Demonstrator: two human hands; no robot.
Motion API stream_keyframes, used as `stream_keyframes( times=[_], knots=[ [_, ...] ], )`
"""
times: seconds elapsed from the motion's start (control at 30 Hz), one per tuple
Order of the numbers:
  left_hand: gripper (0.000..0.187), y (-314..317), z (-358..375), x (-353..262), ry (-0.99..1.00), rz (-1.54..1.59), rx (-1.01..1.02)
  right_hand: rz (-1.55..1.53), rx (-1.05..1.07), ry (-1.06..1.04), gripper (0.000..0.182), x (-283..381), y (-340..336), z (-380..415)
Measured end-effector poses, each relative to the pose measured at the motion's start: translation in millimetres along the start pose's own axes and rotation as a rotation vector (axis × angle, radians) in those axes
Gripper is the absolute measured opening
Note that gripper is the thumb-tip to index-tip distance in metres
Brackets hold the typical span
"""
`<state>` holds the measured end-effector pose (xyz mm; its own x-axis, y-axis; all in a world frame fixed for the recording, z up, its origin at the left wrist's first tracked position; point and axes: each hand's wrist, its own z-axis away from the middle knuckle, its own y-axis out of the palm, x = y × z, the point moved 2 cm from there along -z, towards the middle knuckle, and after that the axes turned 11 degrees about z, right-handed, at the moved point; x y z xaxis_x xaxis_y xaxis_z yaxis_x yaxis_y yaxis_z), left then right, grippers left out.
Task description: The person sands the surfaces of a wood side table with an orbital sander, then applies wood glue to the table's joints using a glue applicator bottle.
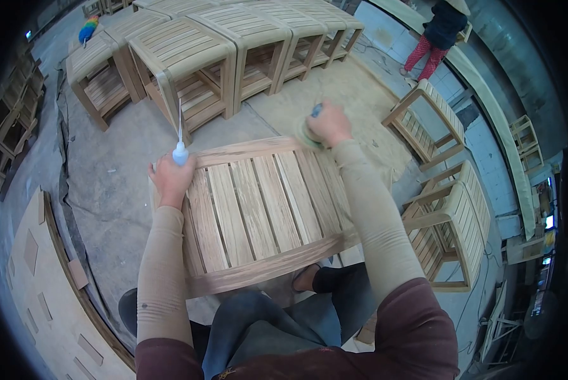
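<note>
Slatted wooden stool top [252, 209] lies in front of the person's lap, near the row of slatted stools [182, 44]. The left hand [172, 180] rests at its far-left corner, fingers curled around a white squeeze bottle [180, 154] whose thin nozzle points up. The right hand [333, 124] has its fingers closed over a round, blue-knobbed tool [307, 134], probably a sander, blurred at the far-right corner. Tipping it over that edge could gouge or round the wood. With the left hand sharing its grip between 2 things, the top might shift, and an unintended squeeze could drip liquid onto the slats.
</note>
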<state>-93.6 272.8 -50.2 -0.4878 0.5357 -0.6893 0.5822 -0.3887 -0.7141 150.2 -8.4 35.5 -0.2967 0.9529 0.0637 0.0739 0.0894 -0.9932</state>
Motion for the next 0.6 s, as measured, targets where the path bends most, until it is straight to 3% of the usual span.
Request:
stream_keyframes(
  times=[0.2, 0.3, 0.37, 0.5, 0.57, 0.6],
  knots=[
    [0.056, 2.9, -1.6, 0.9, 0.003, 0.004, -0.015, 0.012, -0.008, 0.04, 0.062, -66.6, 3.5, -26.3],
    [0.056, 5.5, -3.5, 3.1, -0.004, -0.005, -0.019, -0.151, -0.025, 0.017, 0.062, -105.6, 20.2, -48.1],
    [0.055, 5.2, -2.7, 0.7, -0.008, -0.012, -0.026, -0.449, 0.139, 0.064, 0.055, -130.3, 33.6, -48.9],
    [0.052, 5.6, -3.3, -1.7, -0.005, 0.006, -0.037, -0.71, 0.32, 0.094, 0.044, -168.6, 69.2, -46.1],
    [0.052, 4.2, -1.3, -2.4, -0.011, -0.003, -0.031, -1.049, 0.512, 0.273, 0.037, -179.0, 87.3, -38.4],
    [0.051, 4.7, -3.4, -3.9, -0.005, -0.005, -0.023, -1.056, 0.508, 0.259, 0.037, -183.5, 94.7, -37.9]
  ],
)
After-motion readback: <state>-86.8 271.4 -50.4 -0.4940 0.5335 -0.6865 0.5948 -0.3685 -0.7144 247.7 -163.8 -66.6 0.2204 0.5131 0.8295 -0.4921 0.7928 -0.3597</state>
